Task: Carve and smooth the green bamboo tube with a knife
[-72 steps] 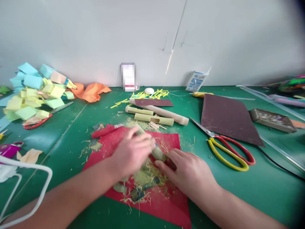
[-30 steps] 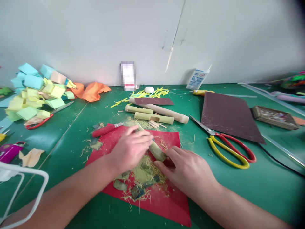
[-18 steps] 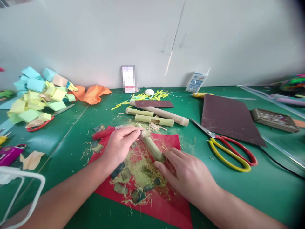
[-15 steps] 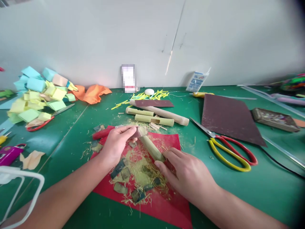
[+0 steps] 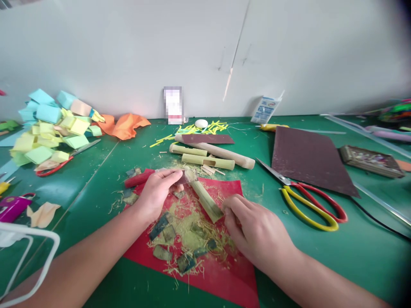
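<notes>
My left hand (image 5: 157,192) is closed in a pinch on a small dark brown piece of sandpaper (image 5: 186,177), at the far end of a pale green bamboo tube (image 5: 207,201). The tube slants toward me over a red sheet (image 5: 231,273). Beside its near end is my right hand (image 5: 257,229), thumb and fingers pressed together by the rim. Whatever those fingertips pinch is too small or hidden to tell. Shavings, dust and several worn dark scraps (image 5: 186,262) lie on the sheet below.
Behind are cut bamboo pieces (image 5: 208,161) and a long pale stick (image 5: 229,155). Scissors with red and yellow handles (image 5: 308,205), a large brown sheet (image 5: 308,158) and a metal tray (image 5: 370,161) lie at right. Folded paper blocks (image 5: 51,128) are piled at left.
My right hand's fingers have come off their grip around the tube's near end and closed into a pinch beside it, showing more of the end. The left hand shifted only slightly.
</notes>
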The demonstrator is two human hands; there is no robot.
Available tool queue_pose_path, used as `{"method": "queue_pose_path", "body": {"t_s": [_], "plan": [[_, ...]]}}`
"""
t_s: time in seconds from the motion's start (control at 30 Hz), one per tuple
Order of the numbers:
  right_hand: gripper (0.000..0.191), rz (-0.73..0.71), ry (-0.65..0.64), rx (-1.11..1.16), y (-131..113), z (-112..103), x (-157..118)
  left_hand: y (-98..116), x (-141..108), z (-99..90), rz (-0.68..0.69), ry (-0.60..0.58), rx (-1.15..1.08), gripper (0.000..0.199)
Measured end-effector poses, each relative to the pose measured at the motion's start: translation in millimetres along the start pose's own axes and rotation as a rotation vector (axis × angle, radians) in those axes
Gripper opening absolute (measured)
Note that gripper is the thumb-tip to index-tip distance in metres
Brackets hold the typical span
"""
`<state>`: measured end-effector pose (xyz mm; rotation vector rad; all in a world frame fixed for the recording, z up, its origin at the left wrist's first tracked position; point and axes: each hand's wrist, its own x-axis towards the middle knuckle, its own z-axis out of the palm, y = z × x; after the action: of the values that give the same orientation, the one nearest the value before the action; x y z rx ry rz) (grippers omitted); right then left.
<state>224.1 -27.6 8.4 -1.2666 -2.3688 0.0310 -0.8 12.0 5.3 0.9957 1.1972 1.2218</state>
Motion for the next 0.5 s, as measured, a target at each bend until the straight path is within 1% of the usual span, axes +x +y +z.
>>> {"method": "queue_pose_path", "body": {"t_s": [0.17,0.37,0.43,0.5], "plan": [[0.020,0.010,0.065,-0.034,1.8,-0.8,0.7,0.3,2.1,-0.9,-0.017,0.025,-0.062,0.024],[0.019,0.048,0.038,-0.051,3.9,-0.4,2.1,-1.4,4.3,-1.3,-0.009,0.012,-0.070,0.023],[0.021,0.049,0.031,-0.054,4.3,0.4,2.3,-2.6,4.0,-2.1,0.006,-0.001,-0.036,0.024],[0.023,0.046,0.025,-0.059,3.5,1.1,1.8,-3.7,3.9,-4.5,0.060,0.001,0.067,0.027]]}}
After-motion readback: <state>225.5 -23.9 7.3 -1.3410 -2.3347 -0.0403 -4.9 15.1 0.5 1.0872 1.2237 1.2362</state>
